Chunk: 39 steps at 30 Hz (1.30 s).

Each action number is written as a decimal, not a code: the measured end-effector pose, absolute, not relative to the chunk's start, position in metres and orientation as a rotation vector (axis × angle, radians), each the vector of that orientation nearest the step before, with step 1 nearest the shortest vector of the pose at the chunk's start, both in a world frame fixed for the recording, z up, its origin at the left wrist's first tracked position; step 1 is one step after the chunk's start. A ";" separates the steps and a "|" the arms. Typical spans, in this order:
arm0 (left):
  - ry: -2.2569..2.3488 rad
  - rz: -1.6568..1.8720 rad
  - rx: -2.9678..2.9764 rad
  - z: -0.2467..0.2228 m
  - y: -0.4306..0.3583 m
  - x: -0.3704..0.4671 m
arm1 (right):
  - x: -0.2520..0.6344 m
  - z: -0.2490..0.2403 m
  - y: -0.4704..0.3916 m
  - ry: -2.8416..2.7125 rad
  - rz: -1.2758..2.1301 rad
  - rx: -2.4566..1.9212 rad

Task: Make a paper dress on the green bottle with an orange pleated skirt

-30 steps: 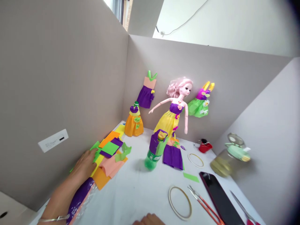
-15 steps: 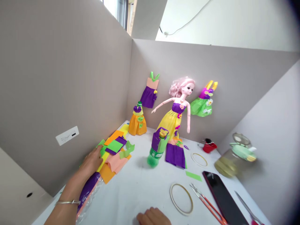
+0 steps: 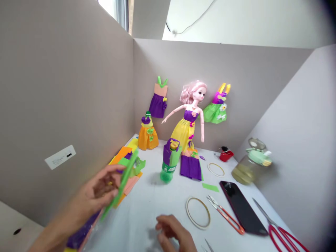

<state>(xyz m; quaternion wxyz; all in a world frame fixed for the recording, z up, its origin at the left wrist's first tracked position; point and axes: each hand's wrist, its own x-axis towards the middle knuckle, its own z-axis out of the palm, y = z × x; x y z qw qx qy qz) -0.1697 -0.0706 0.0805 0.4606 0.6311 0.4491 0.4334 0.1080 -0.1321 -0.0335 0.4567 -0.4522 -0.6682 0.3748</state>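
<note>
My left hand (image 3: 101,189) holds a long green paper strip (image 3: 123,183) between thumb and fingers, raised in front of the pile of coloured paper (image 3: 123,154). Near the bottom middle, my right hand (image 3: 174,232) hovers over the white table with its fingers curved and apart, holding nothing. A green bottle (image 3: 168,169) wrapped in purple and green paper stands upright beyond both hands. Right of my right hand lies a roll of tape (image 3: 187,213), beside small orange-handled scissors (image 3: 228,217).
Behind the bottle stands a pink-haired doll (image 3: 193,108) in a yellow skirt. An orange-dressed bottle (image 3: 147,136) is near the corner. At right are a black phone (image 3: 243,208), a jar (image 3: 244,173), red-handled scissors (image 3: 278,229) and a small red bucket (image 3: 226,155).
My left hand has lifted off the paper pile with the green strip in it. My right hand has come further into view and its fingers have opened. The view has shifted rightward.
</note>
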 end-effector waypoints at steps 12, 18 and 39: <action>0.440 0.779 1.205 0.056 -0.064 -0.052 | 0.144 0.065 -0.098 -1.074 1.418 -1.083; 0.585 0.780 1.321 0.058 -0.043 -0.037 | 0.152 0.050 -0.088 -1.098 1.310 -1.135; 0.966 1.127 1.124 0.027 -0.048 -0.026 | 0.150 0.030 -0.086 -1.213 1.152 -1.217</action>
